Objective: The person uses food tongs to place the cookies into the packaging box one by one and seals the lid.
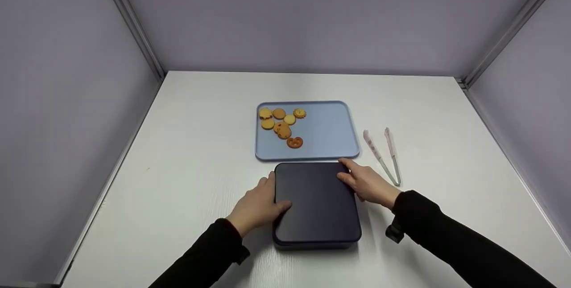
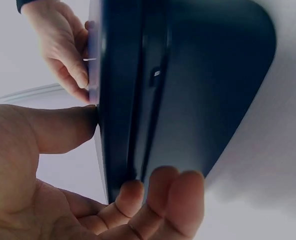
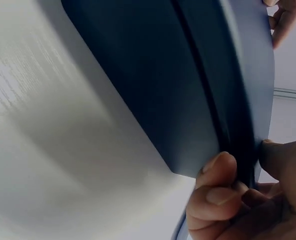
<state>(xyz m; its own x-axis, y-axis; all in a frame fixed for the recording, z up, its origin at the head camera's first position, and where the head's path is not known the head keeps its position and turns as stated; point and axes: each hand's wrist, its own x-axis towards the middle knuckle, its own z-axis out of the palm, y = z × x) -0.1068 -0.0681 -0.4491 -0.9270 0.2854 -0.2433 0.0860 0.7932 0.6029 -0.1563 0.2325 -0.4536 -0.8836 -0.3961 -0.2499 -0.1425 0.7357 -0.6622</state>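
A dark navy lidded box (image 1: 317, 207) stands on the white table, with its lid (image 1: 312, 190) sitting on top. My left hand (image 1: 255, 206) grips the box's left side, thumb on the lid's top and fingers along the side. In the left wrist view, those fingertips (image 2: 185, 192) lie by the seam under the lid's rim. My right hand (image 1: 369, 184) holds the far right corner, thumb over the top. In the right wrist view, its curled fingers (image 3: 215, 200) catch the lid's edge from the side. The inside of the box is hidden.
Just beyond the box lies a light blue tray (image 1: 328, 129) with several cookies on its left half, among them a pretzel-shaped one (image 1: 295, 142). Tongs (image 1: 395, 170) with pale pinkish tips lie right of the tray. Grey panels (image 1: 312, 20) wall the table at the back and sides.
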